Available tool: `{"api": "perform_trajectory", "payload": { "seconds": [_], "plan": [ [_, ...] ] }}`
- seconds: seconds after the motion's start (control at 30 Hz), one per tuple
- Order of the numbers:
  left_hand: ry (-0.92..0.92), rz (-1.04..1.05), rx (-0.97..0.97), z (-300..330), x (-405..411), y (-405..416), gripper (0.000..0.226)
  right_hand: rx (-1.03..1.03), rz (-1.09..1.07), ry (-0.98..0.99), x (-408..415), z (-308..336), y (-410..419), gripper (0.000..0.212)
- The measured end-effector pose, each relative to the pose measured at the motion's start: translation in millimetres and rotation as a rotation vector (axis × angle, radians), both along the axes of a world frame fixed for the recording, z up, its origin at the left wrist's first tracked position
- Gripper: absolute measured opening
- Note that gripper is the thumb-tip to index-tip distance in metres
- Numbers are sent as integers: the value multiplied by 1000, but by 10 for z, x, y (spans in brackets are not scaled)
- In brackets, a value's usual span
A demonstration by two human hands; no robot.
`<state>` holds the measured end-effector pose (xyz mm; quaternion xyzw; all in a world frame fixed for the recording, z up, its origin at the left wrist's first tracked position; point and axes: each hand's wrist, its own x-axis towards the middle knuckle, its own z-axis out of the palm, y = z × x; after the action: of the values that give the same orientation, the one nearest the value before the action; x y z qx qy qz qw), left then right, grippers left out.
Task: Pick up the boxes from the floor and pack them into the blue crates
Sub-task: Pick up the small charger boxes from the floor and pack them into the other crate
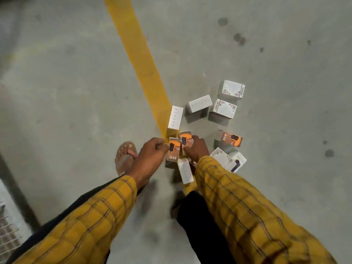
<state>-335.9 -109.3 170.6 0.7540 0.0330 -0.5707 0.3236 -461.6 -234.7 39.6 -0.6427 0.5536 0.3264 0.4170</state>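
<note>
Left hand (pixel 152 150) grips orange box (pixel 173 149); right hand (pixel 197 149) grips second box (pixel 185 140) (side by side).

My right hand (pixel 196 148) covers the far end of one orange box (pixel 186 141), and my right sleeve (pixel 238 202) hides part of a white box (pixel 185 171) on the floor. My left hand (pixel 152 151) hides most of my sandal (pixel 126 151). The small print on the boxes is too tiny to read. A metal grid (pixel 8 231) is cut off at the left edge and blurry.
</note>
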Motion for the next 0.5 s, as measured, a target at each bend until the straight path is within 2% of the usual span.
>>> {"api": "perform_trajectory", "payload": {
  "seconds": [0.13, 0.2, 0.37, 0.5],
  "plan": [
    [-125, -360, 45, -220, 129, -130, 42, -123, 87, -2, 111, -826, -68, 66],
    [-207, -475, 40, -278, 176, -167, 44, -173, 134, 15, 180, -1125, -84, 66],
    [-294, -600, 52, -408, 240, -199, 48, -239, 190, 45, 257, -1517, -60, 48],
    [-269, -614, 67, -456, 252, -211, 52, -259, 115, -23, 135, -1329, -234, 45]
  ]
}}
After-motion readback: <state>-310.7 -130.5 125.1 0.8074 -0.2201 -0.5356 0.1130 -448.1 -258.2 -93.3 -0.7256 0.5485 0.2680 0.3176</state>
